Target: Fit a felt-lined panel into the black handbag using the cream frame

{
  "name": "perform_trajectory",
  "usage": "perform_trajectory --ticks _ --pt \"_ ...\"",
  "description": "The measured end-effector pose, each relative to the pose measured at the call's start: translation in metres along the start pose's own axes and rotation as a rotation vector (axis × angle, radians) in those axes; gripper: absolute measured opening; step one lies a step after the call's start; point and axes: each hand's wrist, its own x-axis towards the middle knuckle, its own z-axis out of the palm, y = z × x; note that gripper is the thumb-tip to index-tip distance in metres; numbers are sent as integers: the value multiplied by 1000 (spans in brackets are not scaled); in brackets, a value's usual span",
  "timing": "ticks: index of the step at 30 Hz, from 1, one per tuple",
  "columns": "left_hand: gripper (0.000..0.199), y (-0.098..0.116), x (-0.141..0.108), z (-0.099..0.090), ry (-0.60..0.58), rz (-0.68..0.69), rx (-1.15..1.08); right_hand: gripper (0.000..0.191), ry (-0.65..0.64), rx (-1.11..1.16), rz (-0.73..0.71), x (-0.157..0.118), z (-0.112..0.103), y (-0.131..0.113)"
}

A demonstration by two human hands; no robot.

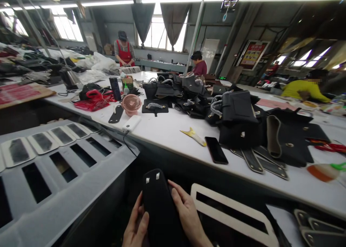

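Observation:
Between my two hands I hold a black panel (162,207) with rounded corners, long and padded-looking, with two small white tabs at its far end. My left hand (137,221) grips its left edge, thumb on the near side. On the opposite edge lies my right hand (186,209), fingers wrapped partly behind it. The panel is tilted up in front of the bench edge, and its near end runs out of the picture. To the right below is a cream frame-shaped piece (229,212) with a long slot. Black strap pieces (319,225) with pale edges lie at the bottom right.
A white bench (162,131) carries black handbags (238,113), a phone (216,150), a yellow-handled tool (193,136), a pink fan (131,104) and a white power bank (132,123). On the left stands a grey rack (102,178) with pale-rimmed dark panels (43,142). Several co-workers sit or stand farther back.

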Motion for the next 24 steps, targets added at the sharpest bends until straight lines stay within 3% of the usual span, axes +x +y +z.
perform_trajectory --ticks 5,8,11,14,19,24 --pt "62 11 -5 13 9 155 66 44 229 -102 -204 -26 22 -11" --pt "55 28 -2 17 -17 284 109 43 368 -109 -320 -28 32 -15" --pt "50 45 4 17 -84 424 245 40 429 -166 -392 -24 33 -20" --pt "47 48 5 16 -108 472 333 39 464 -243 -378 -25 32 -19" --pt "40 36 -3 17 -29 501 318 45 426 -271 -256 -32 36 -17" --pt "33 43 1 15 -120 523 410 35 392 -247 -230 -31 40 -27"
